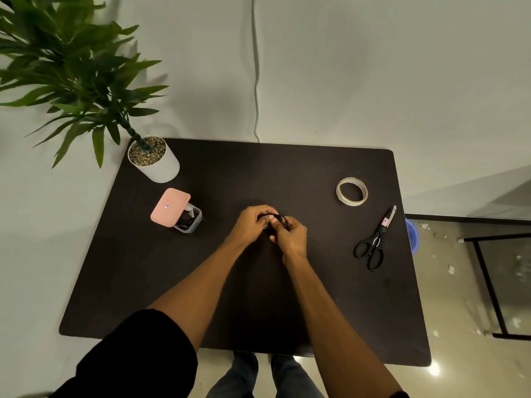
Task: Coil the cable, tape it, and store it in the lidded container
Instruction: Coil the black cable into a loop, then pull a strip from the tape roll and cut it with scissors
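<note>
Over the middle of the dark table (316, 297), my left hand (253, 224) and my right hand (290, 235) are pressed together around a small black cable (275, 217). Only a short loop of the cable shows between the fingers; the rest is hidden. Whether tape is on it I cannot tell. At the left stands a clear container (189, 222) holding something dark, its pink lid (170, 206) resting askew over the opening. A roll of pale tape (351, 191) lies flat at the right rear.
Black-handled scissors (375, 242) lie at the right, blades pointing away from me. A potted plant in a white pot (156, 163) stands at the table's back-left corner. A blue bucket (412, 235) sits on the floor past the right edge.
</note>
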